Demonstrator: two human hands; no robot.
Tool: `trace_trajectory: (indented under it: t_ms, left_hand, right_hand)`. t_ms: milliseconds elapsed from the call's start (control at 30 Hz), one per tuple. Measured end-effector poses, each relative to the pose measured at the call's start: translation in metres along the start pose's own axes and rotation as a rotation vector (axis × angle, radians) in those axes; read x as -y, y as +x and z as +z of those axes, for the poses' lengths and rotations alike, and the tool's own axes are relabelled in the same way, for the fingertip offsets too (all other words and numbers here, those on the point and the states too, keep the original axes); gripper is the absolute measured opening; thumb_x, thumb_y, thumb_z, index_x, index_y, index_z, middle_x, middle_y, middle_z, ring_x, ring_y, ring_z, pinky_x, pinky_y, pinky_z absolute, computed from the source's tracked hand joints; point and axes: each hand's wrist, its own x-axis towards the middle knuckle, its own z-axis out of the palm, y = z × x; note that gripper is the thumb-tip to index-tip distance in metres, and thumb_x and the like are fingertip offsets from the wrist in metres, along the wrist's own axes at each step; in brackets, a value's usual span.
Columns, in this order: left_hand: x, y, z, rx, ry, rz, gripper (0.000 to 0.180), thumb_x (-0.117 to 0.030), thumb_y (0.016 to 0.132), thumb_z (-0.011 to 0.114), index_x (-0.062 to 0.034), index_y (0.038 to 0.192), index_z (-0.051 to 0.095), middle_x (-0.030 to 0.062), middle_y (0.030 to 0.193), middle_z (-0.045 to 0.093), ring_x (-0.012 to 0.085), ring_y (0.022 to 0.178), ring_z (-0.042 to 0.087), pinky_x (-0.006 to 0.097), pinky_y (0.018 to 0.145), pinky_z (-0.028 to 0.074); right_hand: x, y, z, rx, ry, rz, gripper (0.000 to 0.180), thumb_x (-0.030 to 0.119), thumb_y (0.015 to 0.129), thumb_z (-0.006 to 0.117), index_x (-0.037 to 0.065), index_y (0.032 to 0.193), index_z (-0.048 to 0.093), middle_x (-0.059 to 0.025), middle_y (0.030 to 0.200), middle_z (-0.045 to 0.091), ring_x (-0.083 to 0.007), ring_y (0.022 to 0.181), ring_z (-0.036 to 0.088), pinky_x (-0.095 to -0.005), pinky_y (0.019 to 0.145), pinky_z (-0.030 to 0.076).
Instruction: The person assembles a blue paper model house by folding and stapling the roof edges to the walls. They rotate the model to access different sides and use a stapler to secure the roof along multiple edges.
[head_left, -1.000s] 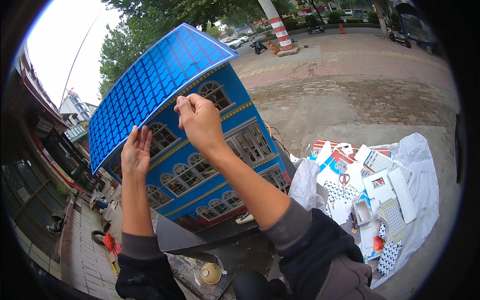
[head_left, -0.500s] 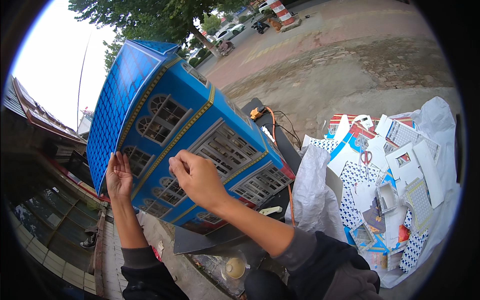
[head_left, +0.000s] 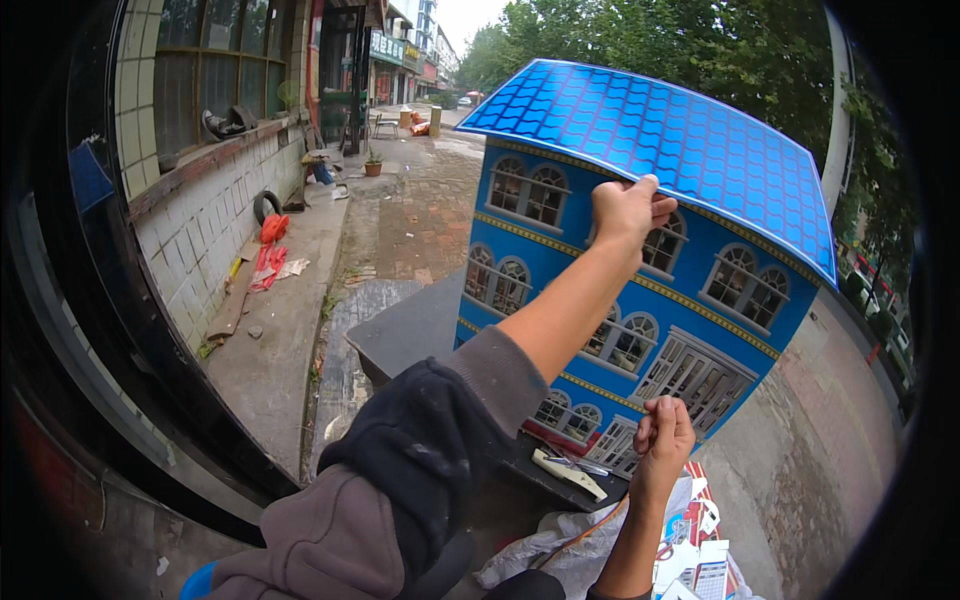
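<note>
A tall blue dollhouse (head_left: 610, 290) with a tiled roof (head_left: 680, 140), arched windows and yellow trim bands stands on a dark table (head_left: 410, 320). My left hand (head_left: 628, 215) reaches up to the roof's lower edge, its thumb and fingers closed at the eave near the middle. Lower down, before the white-framed doors, my right hand (head_left: 664, 440) is held up with curled fingers. What it holds, if anything, is hidden. A cream-handled tool (head_left: 568, 475) lies on the table at the house's foot, with a thin metal piece beside it.
Printed cut-out pieces (head_left: 705, 560) and a whitish plastic sheet (head_left: 560, 550) lie below at the right. An orange cord (head_left: 590, 525) runs by the table. At left are a dark door frame (head_left: 130, 330), a tiled wall (head_left: 200, 240) and red bags (head_left: 270, 250) on the pavement.
My view has swung left, so the house now appears further right and more upright. My left hand stays at the eave; my right hand has dropped lower on the house front.
</note>
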Motion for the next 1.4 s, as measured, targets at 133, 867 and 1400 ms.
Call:
trace_trajectory:
  t_ms: [133,867,1400]
  left_hand:
    - [0.008,0.0,0.04,-0.138,0.224,-0.015,0.021,-0.012,0.09,0.059,0.0051,0.078,0.062,0.0149,0.071,0.068,0.0203,0.064,0.07,0.032,0.055,0.055]
    - [0.019,0.004,0.09,-0.291,0.379,-0.054,0.018,-0.017,0.088,0.06,0.0013,0.088,0.062,0.0236,0.091,0.067,0.0394,0.087,0.066,0.047,0.075,0.055]
    - [-0.017,-0.021,0.035,-0.019,0.138,-0.172,0.013,-0.013,0.09,0.062,-0.0014,0.094,0.061,0.0078,0.086,0.069,0.0126,0.07,0.067,0.027,0.06,0.052]
  right_hand:
    - [-0.018,-0.021,-0.001,-0.046,-0.115,0.083,0.027,0.026,0.098,0.053,0.005,0.083,0.057,0.0026,0.055,0.046,-0.0018,0.045,0.034,-0.017,0.041,0.023]
    - [-0.125,-0.049,-0.102,0.667,-1.7,-0.213,0.037,0.025,0.086,0.064,-0.003,0.11,0.06,-0.0128,0.106,0.063,-0.027,0.098,0.059,-0.0397,0.081,0.047]
    - [-0.157,-0.05,-0.112,0.687,-1.585,-0.116,0.087,0.042,0.065,0.081,0.005,0.134,0.043,-0.0143,0.129,0.051,-0.0342,0.114,0.051,-0.045,0.092,0.042]
